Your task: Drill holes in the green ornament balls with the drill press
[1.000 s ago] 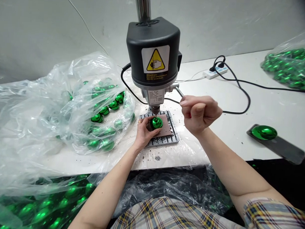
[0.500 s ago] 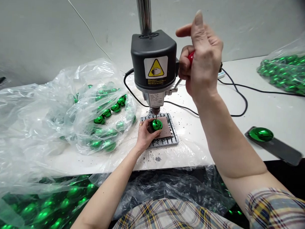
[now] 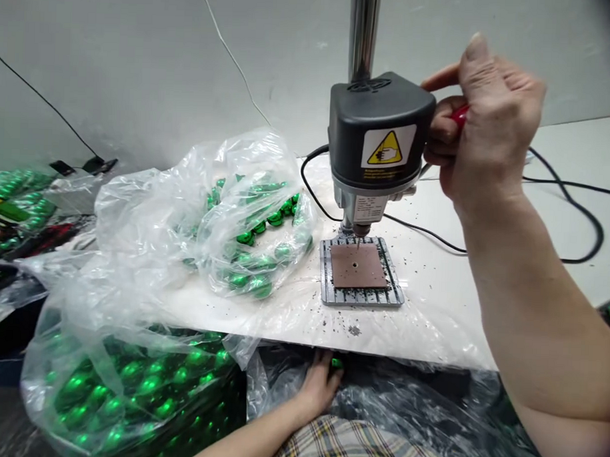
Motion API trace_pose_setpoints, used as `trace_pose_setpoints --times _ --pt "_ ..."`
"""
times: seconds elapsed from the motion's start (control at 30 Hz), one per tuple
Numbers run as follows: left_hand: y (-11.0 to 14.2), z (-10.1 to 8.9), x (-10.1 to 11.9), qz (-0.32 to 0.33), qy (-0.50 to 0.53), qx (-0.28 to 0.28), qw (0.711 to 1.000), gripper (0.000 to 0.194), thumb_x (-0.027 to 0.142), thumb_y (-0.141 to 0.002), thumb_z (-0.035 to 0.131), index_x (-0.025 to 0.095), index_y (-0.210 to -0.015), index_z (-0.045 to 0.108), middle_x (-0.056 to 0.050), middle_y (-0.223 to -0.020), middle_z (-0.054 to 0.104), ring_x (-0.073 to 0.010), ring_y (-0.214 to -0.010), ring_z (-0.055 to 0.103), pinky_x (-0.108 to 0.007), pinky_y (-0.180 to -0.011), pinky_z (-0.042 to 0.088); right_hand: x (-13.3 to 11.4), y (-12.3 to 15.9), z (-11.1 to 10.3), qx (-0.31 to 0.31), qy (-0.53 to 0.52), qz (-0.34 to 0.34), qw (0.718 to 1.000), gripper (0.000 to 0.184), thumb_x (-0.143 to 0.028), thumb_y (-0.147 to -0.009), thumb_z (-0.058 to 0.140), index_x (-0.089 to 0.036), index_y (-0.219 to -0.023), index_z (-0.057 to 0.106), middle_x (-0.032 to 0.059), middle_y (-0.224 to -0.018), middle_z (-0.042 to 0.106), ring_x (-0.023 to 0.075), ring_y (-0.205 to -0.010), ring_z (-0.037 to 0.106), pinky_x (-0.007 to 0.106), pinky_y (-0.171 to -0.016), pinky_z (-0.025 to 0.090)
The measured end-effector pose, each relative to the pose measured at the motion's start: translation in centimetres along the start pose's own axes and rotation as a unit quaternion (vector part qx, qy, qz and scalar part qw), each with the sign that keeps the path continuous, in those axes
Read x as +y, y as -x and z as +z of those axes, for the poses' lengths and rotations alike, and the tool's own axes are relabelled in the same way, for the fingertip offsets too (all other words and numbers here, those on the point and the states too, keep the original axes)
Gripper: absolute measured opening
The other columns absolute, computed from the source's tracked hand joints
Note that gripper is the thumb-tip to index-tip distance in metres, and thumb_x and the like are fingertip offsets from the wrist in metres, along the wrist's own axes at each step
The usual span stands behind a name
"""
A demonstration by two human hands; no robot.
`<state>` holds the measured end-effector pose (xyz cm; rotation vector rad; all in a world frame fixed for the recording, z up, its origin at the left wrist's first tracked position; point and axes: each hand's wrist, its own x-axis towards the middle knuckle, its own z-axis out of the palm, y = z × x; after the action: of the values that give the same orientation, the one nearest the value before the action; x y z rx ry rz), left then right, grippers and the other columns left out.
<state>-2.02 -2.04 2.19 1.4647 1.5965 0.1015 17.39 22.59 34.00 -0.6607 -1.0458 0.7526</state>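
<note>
A right hand (image 3: 489,121) gripped a red handle (image 3: 460,114) at two o'clock, its fingers (image 3: 441,133) closed around it, just beside a bench drill (image 3: 381,134) at twelve o'clock. The hand hid most of the tool, and what the handle joined to could not be made out. The drill bit (image 3: 357,244) pointed down at a brown pad (image 3: 358,265) on a slotted metal base (image 3: 360,297), apparently set so that the pad's small hole lay beneath it. At six o'clock, a left hand (image 3: 319,387) hung below the desk (image 3: 431,326) edge with its fingers (image 3: 325,369) curled narrow. A green sliver (image 3: 337,363) showed at the fingertips, but the edge hid the rest, so whether they held anything could not be told. Green baubles (image 3: 245,238) lay in a clear bag (image 3: 135,209) at ten o'clock, within easy reach of the drill.
</note>
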Motion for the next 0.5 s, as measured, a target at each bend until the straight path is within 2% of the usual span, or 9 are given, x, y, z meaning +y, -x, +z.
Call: trace_pose_setpoints --times 0.07,0.1,0.2,0.27,0.3,0.33,0.4,0.47,0.5 --pt "-0.3 0.0 0.9 -0.079 -0.001 0.007 0.997 0.067 0.033 -0.093 0.048 0.015 -0.157 0.037 -0.020 -0.158 0.043 -0.0330 -0.148 0.041 -0.044 -0.121 0.034 0.3 -0.2 -0.2 0.001 -0.005 0.003 1.000 0.047 -0.024 -0.104 0.047 -0.019 -0.061 0.065 -0.0043 -0.034 0.034 0.0081 -0.025 0.023 0.028 -0.031 0.006" --pt "0.1 -0.4 1.9 -0.080 -0.027 -0.016 0.996 0.069 0.033 -0.092 0.050 0.010 -0.156 0.038 -0.024 -0.158 0.041 -0.0363 -0.144 0.046 -0.047 -0.118 0.037 0.4 -0.3 -0.2 -0.005 -0.011 0.000 1.000 0.045 -0.026 -0.103 0.049 -0.019 -0.061 0.066 -0.0043 -0.034 0.034 0.0084 -0.025 0.022 0.028 -0.032 0.006" --pt "2.7 -4.0 6.1 0.048 -0.109 -0.124 0.985 0.059 0.039 -0.085 0.063 0.012 -0.137 0.063 -0.025 -0.144 0.056 -0.0401 -0.119 0.065 -0.051 -0.103 0.049 0.5 -0.2 -0.4 -0.021 -0.016 -0.012 1.000 0.040 -0.025 -0.101 0.053 -0.019 -0.064 0.067 -0.0043 -0.035 0.035 0.0085 -0.027 0.024 0.028 -0.031 0.007" --pt "3.8 -8.6 9.0 0.155 -0.055 -0.167 0.972 0.039 0.049 -0.084 0.067 0.021 -0.110 0.077 -0.012 -0.111 0.076 -0.0292 -0.098 0.072 -0.040 -0.091 0.055 0.3 -0.1 -0.4 -0.017 -0.014 -0.007 1.000 0.041 -0.023 -0.101 0.051 -0.018 -0.064 0.067 -0.0044 -0.034 0.035 0.0082 -0.026 0.024 0.027 -0.031 0.007" --pt "3.7 -11.3 10.1 0.175 0.002 -0.148 0.973 0.037 0.051 -0.090 0.060 0.022 -0.104 0.077 -0.007 -0.096 0.077 -0.0238 -0.087 0.072 -0.035 -0.082 0.056 0.2 0.0 -0.3 -0.015 -0.012 0.000 1.000 0.042 -0.022 -0.102 0.050 -0.018 -0.064 0.067 -0.0042 -0.034 0.035 0.0082 -0.026 0.024 0.027 -0.030 0.007" --pt "2.9 -14.3 11.1 0.186 0.041 -0.080 0.978 0.039 0.050 -0.094 0.053 0.020 -0.102 0.077 -0.007 -0.090 0.076 -0.0216 -0.080 0.071 -0.033 -0.075 0.055 0.1 0.1 -0.2 -0.010 -0.011 0.007 1.000 0.043 -0.020 -0.102 0.048 -0.018 -0.063 0.067 -0.0040 -0.033 0.035 0.0084 -0.025 0.024 0.027 -0.030 0.007" --pt "-0.4 -20.2 12.0 0.197 0.047 0.124 0.971 0.034 0.042 -0.095 0.053 0.019 -0.106 0.075 -0.009 -0.096 0.075 -0.0237 -0.083 0.069 -0.036 -0.077 0.055 -0.1 0.2 0.0 -0.003 -0.014 0.011 1.000 0.044 -0.017 -0.101 0.047 -0.017 -0.061 0.066 -0.0039 -0.033 0.034 0.0085 -0.025 0.023 0.027 -0.030 0.006" --pt "-5.0 -25.2 11.8 0.166 -0.020 0.325 0.931 0.024 0.025 -0.086 0.062 0.019 -0.106 0.074 -0.013 -0.102 0.074 -0.0299 -0.095 0.067 -0.044 -0.090 0.051 -0.1 0.3 0.2 0.004 -0.024 -0.001 1.000 0.044 -0.014 -0.100 0.047 -0.017 -0.059 0.064 -0.0046 -0.033 0.033 0.0079 -0.025 0.020 0.027 -0.030 0.004" --pt "-7.4 -27.2 11.4 0.136 -0.048 0.378 0.914 0.027 0.017 -0.080 0.064 0.018 -0.105 0.074 -0.015 -0.108 0.072 -0.0337 -0.106 0.064 -0.047 -0.098 0.047 0.0 0.3 0.2 0.001 -0.032 -0.009 0.999 0.043 -0.013 -0.099 0.048 -0.017 -0.060 0.064 -0.0050 -0.033 0.033 0.0076 -0.026 0.020 0.027 -0.030 0.004"
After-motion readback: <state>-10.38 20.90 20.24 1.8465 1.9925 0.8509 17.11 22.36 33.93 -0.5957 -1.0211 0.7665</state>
